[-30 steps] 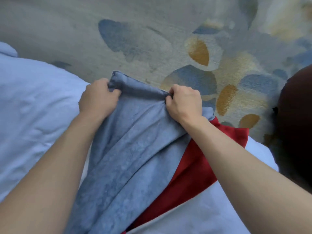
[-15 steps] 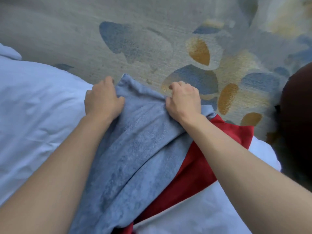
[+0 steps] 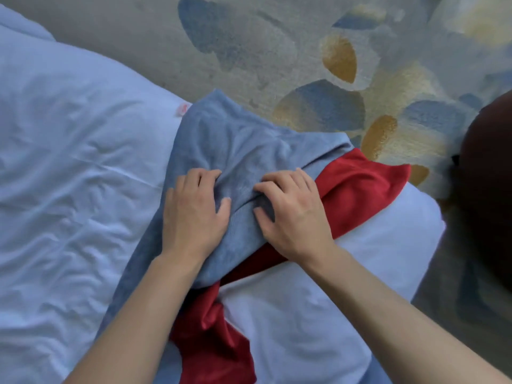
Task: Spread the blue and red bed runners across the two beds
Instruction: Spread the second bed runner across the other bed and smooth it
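Hands press down on the blue runner (image 3: 241, 151) in the middle of the view. The left hand (image 3: 194, 212) lies flat on the cloth with its fingers bent a little, and its thumb pokes out to the right. The right hand (image 3: 291, 209) sits just beside it, also palm down, with its fingers curled and its thumb tucked into a fold of the blue cloth. It is hard to tell if either hand is pinching the cloth or only pushing on it. The blue runner is bunched and wrinkled, and its far end hangs over the far edge of the bed (image 3: 69, 162). The near part of it runs back under the left arm. The red runner (image 3: 357, 187) lies under the blue one. One end of it sticks out to the right, and another part shows near the bottom, between the two arms. Both runners rest on the white sheets, which are full of creases on the left side. Past the bed, on the far side, is a grey carpet (image 3: 144, 42) with blue and yellow shapes on it. A dark round thing (image 3: 490, 195) sits at the right edge.
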